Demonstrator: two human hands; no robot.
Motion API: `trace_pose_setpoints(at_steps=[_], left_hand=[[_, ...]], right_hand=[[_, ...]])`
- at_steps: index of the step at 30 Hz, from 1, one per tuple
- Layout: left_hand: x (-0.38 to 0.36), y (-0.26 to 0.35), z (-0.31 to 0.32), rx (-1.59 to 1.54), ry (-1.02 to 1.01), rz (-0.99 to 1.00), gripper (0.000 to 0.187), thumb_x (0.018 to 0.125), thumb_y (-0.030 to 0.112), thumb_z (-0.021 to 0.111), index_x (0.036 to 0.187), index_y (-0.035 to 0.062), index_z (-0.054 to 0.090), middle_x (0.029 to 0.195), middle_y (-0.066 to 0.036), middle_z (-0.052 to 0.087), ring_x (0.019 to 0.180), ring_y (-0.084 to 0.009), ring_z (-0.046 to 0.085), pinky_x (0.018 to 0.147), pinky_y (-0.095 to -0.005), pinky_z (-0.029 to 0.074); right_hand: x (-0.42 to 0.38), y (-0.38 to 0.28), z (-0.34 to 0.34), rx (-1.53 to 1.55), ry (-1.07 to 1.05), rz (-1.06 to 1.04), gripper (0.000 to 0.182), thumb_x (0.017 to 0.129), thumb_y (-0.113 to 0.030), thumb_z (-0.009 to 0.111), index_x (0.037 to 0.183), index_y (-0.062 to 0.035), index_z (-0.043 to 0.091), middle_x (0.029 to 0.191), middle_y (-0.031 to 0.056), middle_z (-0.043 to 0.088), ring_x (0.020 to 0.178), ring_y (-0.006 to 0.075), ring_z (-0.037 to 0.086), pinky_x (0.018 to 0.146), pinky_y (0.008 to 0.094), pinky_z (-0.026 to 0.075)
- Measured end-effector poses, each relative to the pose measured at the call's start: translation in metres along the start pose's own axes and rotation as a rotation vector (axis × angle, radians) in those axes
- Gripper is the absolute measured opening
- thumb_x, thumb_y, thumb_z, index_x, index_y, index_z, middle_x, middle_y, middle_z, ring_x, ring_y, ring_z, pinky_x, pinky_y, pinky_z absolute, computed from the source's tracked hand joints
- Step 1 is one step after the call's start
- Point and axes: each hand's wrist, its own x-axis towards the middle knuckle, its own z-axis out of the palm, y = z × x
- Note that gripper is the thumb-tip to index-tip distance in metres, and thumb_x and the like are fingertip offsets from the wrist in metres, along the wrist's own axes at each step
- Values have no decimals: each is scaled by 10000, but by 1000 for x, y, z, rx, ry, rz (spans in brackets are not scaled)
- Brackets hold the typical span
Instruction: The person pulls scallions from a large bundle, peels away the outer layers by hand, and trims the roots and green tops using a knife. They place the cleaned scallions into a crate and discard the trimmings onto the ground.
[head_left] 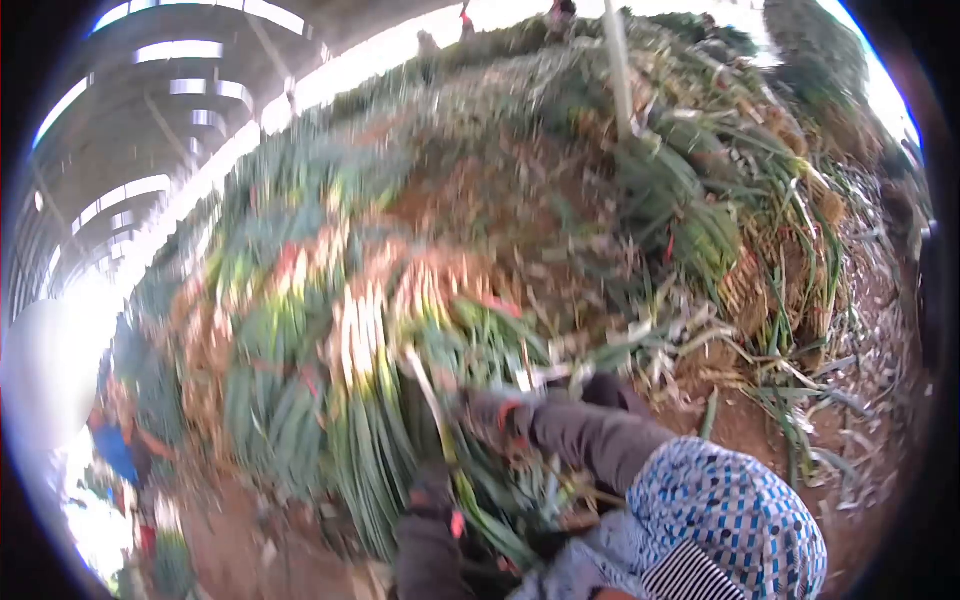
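Observation:
My right hand [480, 412], below a dark sleeve with an orange band at the wrist, reaches over a pile of long green onions [365, 385]. A single green onion stalk [440, 420], pale at its upper end, runs slantwise past its fingertips. Lower down, my left hand [430, 492] looks dark and lies low among the green leaves, a pink-red band at its wrist. The same stalk passes along its right side. Motion blur smears the fingers of both hands, so I cannot tell how they are closed.
More bundled green onions [270, 400] lie to the left, some with red ties. At the right stands a heap of bundles [690, 200] with roots showing, beside a pale pole [618, 70]. Loose leaves litter the brown soil [735, 420]. Figures stand far back under an arched roof.

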Motion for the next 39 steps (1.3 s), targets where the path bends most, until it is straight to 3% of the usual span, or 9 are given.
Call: trace_pose_setpoints(at_steps=[1,2,5,8,11,14,20,38,39], left_hand=[[-2,-4,-2,-24,-13,13,245,833,272,553,904,44,607,659,-84,586,572,-227,570,536,-363,463],[-8,0,-1,-65,-21,0,242,832,271,556,900,45,606,651,-83,584,562,-225,570,528,-362,463],[-42,42,20,-71,-54,-134,260,800,312,623,854,58,608,629,-75,578,507,-197,546,484,-331,441],[-40,52,30,-80,-26,-193,237,818,269,624,854,35,617,634,-64,584,554,-196,565,489,-335,443],[-36,58,38,-67,0,-187,219,820,236,632,861,22,621,668,-71,594,579,-197,569,499,-327,447],[-49,62,41,-46,-38,-169,270,799,249,655,917,9,618,755,-93,614,604,-226,566,565,-355,459],[2,35,28,442,85,-254,274,784,221,649,977,32,604,807,-96,608,670,-215,571,624,-370,460],[-18,61,42,272,190,-257,203,740,68,647,926,-3,602,736,-94,616,580,-203,587,518,-350,475],[-1,21,24,-117,82,-188,197,726,54,648,912,4,604,700,-80,614,534,-192,583,474,-339,466]], right_hand=[[-10,0,-52,-510,-117,-135,501,891,-172,430,1350,-1,325,1179,147,530,1089,240,505,962,373,391],[-1,8,4,362,87,44,537,890,-216,480,1366,-39,309,1104,130,563,1008,218,532,895,352,420],[20,12,90,1223,243,344,577,846,-93,536,1363,-4,297,1375,173,369,1279,198,334,1060,288,238],[-17,-6,59,1308,66,519,549,798,-324,654,1173,41,488,1003,187,602,913,196,569,820,334,442],[-42,-18,91,1211,-132,614,559,798,-338,653,1183,29,480,999,181,604,908,208,574,812,336,446],[-63,-37,113,1510,193,471,581,796,-382,642,1187,14,473,1019,189,598,902,246,579,802,345,449],[-125,-73,71,1238,-133,541,404,838,-266,634,1090,24,509,890,145,593,826,220,549,757,347,445],[-136,-90,128,1436,-115,498,587,840,-402,607,1209,30,461,960,180,589,900,216,551,811,345,433],[-134,-88,118,1464,-129,519,593,838,-404,608,1210,33,458,971,189,590,917,223,557,818,348,432]])
